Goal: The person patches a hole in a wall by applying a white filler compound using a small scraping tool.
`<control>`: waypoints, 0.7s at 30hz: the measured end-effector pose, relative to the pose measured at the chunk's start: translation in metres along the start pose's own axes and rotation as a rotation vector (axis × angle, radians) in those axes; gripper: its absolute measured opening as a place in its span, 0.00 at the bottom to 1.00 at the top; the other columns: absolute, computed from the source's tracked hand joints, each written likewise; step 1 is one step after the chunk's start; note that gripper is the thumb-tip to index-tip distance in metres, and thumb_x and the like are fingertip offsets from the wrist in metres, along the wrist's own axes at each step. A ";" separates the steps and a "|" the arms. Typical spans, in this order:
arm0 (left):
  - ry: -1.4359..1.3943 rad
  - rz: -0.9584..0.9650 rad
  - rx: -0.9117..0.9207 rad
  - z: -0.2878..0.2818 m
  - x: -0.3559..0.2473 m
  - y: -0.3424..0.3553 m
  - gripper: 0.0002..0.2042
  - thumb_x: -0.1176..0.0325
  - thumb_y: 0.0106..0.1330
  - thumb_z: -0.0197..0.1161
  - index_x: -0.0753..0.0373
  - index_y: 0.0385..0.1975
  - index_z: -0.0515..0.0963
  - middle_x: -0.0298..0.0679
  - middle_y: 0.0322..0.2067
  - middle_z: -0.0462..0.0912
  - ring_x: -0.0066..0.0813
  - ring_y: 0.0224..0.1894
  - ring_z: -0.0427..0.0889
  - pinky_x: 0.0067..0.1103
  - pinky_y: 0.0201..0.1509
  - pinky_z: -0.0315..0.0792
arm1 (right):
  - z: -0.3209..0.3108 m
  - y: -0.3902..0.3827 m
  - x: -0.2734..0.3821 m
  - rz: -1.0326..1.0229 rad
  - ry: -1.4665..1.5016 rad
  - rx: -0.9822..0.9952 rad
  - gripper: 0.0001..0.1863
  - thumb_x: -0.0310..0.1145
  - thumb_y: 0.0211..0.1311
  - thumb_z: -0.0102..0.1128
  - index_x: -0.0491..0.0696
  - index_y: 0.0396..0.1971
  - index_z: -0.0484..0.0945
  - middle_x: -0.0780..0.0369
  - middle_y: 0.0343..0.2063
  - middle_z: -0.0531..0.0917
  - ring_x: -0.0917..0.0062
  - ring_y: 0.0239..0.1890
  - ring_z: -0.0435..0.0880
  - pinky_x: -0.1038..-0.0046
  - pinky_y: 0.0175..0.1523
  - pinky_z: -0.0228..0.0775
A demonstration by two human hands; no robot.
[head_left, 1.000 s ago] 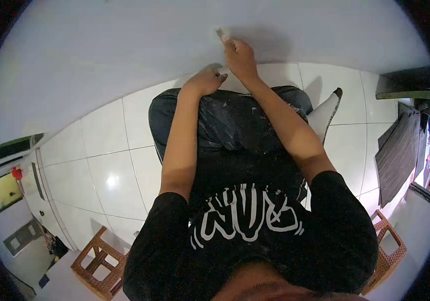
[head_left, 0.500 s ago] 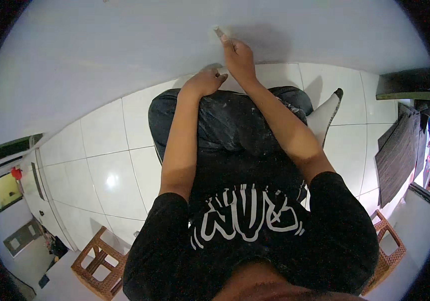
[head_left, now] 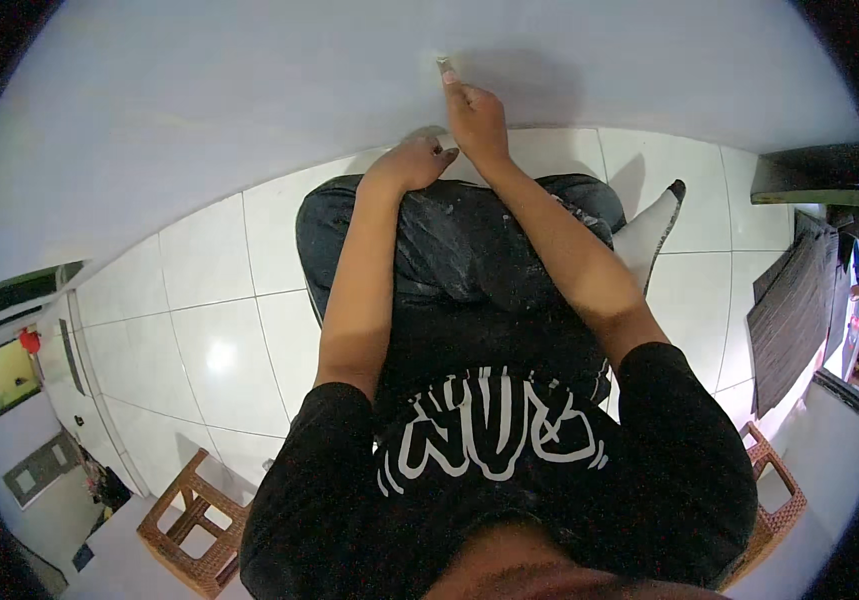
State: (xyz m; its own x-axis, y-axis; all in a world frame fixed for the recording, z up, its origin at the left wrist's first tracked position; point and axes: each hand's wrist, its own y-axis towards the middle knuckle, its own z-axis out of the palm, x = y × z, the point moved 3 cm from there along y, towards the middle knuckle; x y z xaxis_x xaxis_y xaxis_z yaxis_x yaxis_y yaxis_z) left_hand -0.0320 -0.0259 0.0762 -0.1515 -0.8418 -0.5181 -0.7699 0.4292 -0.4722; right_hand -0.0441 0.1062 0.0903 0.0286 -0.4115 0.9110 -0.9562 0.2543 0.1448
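Note:
My right hand [head_left: 478, 118] is closed around a small putty knife [head_left: 444, 70], its tip against the pale wall [head_left: 279, 80] in front of me. A small lighter patch shows on the wall by the tip. Lower and to the left, my left hand [head_left: 413, 164] is curled above my knees, close to the foot of the wall. A pale edge beside its fingertips may belong to something held there, but I cannot make out what.
I sit on white floor tiles [head_left: 204, 270] in dark, dust-marked trousers [head_left: 449, 240]. Brown woven stools [head_left: 194, 525] stand behind me on both sides. To the right lies a dark grey mat [head_left: 794, 310] by an opening; a doorway is at far left.
The putty knife's tip has shifted slightly right and down on the wall, with my right hand turning a little. My left hand stays nearly still.

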 end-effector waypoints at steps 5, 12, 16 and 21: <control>-0.016 -0.036 0.005 -0.006 -0.012 -0.006 0.27 0.50 0.71 0.51 0.58 0.65 0.65 0.55 0.51 0.81 0.49 0.53 0.81 0.40 0.60 0.69 | -0.004 0.000 0.002 -0.068 0.033 -0.028 0.34 0.54 0.72 0.47 0.39 0.15 0.68 0.56 0.12 0.65 0.67 0.17 0.64 0.60 0.28 0.59; -0.044 -0.013 -0.008 -0.003 -0.004 -0.005 0.27 0.51 0.71 0.52 0.58 0.65 0.65 0.56 0.53 0.79 0.51 0.57 0.77 0.40 0.62 0.68 | -0.006 -0.002 0.016 -0.109 0.011 -0.048 0.35 0.55 0.73 0.44 0.38 0.14 0.71 0.50 0.11 0.70 0.57 0.14 0.68 0.56 0.26 0.61; 0.036 -0.021 -0.016 -0.005 -0.014 -0.010 0.27 0.50 0.71 0.52 0.59 0.65 0.66 0.56 0.52 0.79 0.52 0.58 0.77 0.40 0.62 0.68 | -0.007 -0.002 0.011 -0.362 -0.010 -0.186 0.35 0.54 0.72 0.45 0.39 0.14 0.71 0.50 0.11 0.71 0.57 0.14 0.68 0.56 0.26 0.61; -0.020 -0.070 0.000 -0.002 -0.008 -0.005 0.28 0.51 0.70 0.54 0.71 0.59 0.71 0.57 0.51 0.79 0.51 0.58 0.75 0.36 0.61 0.69 | -0.002 0.002 0.001 -0.079 0.102 -0.088 0.35 0.53 0.71 0.51 0.37 0.13 0.64 0.61 0.10 0.57 0.76 0.17 0.57 0.63 0.24 0.54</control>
State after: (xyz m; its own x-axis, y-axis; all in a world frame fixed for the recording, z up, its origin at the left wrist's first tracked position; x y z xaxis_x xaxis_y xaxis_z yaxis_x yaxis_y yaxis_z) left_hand -0.0279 -0.0218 0.0844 -0.0846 -0.8629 -0.4982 -0.7781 0.3696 -0.5080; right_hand -0.0448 0.1080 0.0928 0.1362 -0.3428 0.9295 -0.9209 0.3021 0.2463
